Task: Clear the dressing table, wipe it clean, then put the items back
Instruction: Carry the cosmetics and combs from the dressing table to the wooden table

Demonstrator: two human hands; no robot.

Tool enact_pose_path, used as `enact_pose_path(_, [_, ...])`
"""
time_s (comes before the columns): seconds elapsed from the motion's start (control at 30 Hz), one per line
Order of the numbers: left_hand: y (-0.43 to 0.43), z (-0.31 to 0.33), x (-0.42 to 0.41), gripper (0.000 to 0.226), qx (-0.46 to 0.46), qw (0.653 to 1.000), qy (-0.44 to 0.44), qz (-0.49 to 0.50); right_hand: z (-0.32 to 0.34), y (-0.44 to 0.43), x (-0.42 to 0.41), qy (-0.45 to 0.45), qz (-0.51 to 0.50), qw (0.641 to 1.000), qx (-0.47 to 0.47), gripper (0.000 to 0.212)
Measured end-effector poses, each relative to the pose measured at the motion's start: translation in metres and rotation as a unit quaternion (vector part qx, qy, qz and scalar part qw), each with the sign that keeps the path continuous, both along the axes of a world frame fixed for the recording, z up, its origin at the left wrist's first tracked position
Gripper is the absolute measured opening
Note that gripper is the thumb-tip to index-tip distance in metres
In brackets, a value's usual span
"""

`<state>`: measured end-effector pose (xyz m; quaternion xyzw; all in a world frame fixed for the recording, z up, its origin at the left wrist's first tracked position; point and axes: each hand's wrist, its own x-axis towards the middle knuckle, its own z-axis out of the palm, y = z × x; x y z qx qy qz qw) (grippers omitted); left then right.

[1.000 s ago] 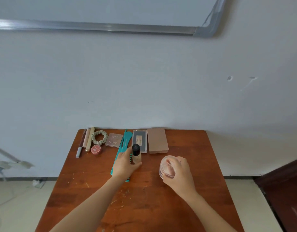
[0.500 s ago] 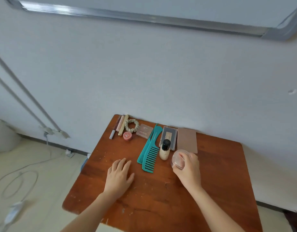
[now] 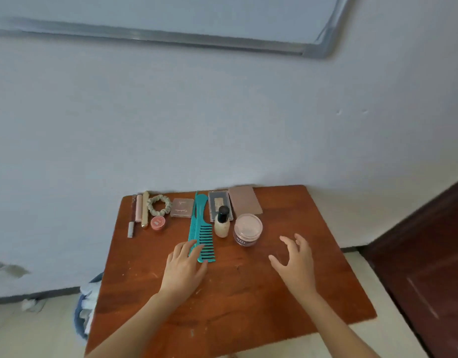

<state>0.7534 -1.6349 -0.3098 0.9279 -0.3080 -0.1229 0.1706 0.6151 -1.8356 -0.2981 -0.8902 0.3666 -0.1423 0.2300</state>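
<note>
Head view: L hand (image 3: 185, 267) + R hand (image 3: 296, 262) over tabletop (image 3: 248, 293).
L flat, fingertips on comb (image 3: 200, 215); R spread open, empty, near right of jar (image 3: 248, 227).

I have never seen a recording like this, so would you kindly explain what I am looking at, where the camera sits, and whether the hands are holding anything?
No machine here: these are a person's two bare hands, filmed by one camera worn on the head, looking forward and down. The wooden table stands against a wall. On it lie a teal comb, a small black-capped bottle, a round pink jar, a scrunchie, a little red tin, three flat make-up cases and a few slim sticks. The left hand lays straight fingers on the comb's toothed end; the right hand hovers open beside the jar. Neither hand holds anything.
</note>
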Motion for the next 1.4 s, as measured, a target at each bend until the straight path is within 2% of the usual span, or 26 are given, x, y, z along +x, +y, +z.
enact_pose_path(0.1, [-0.010,0.016,0.001,0.046,-0.061,0.993,-0.003,-0.102,0.009,0.032,-0.043,-0.009,-0.103,0.994,-0.020,0.049])
enact_pose_path(0.2, [-0.010,0.033,-0.008,0.043,-0.132,0.969,-0.007,-0.209,0.013,0.079,-0.088,-0.016,-0.188,0.981,-0.042,0.046])
enact_pose_path(0.37, [-0.002,0.055,-0.050,0.042,-0.154,0.912,0.003,-0.379,0.028,0.177,-0.170,-0.007,-0.330,0.940,-0.081,0.044])
enact_pose_path(0.5, [0.012,0.077,-0.118,0.042,-0.182,0.850,0.037,-0.494,0.048,0.252,-0.240,-0.001,-0.411,0.899,-0.149,0.045])
enact_pose_path(0.57, [0.024,0.088,-0.155,0.049,-0.199,0.822,0.036,-0.532,0.059,0.284,-0.273,0.004,-0.448,0.877,-0.174,0.044])
enact_pose_path(0.73, [0.068,0.112,-0.229,0.064,-0.214,0.778,0.066,-0.587,0.085,0.361,-0.333,0.014,-0.511,0.826,-0.236,0.037])
enact_pose_path(0.77, [0.080,0.114,-0.243,0.071,-0.214,0.768,0.068,-0.600,0.087,0.378,-0.344,0.010,-0.522,0.820,-0.236,0.037])
enact_pose_path(0.87, [0.120,0.111,-0.287,0.064,-0.215,0.739,0.075,-0.634,0.083,0.436,-0.380,0.005,-0.551,0.801,-0.233,0.040])
enact_pose_path(0.97, [0.164,0.105,-0.337,0.081,-0.221,0.713,0.095,-0.658,0.074,0.507,-0.420,0.027,-0.568,0.791,-0.225,0.041])
enact_pose_path(1.2, [0.283,0.074,-0.437,0.073,-0.205,0.679,0.131,-0.692,0.080,0.661,-0.507,0.091,-0.614,0.758,-0.202,0.042])
enact_pose_path(1.4, [0.323,0.090,-0.495,0.067,-0.226,0.643,0.140,-0.718,0.092,0.709,-0.563,0.131,-0.618,0.747,-0.206,0.044])
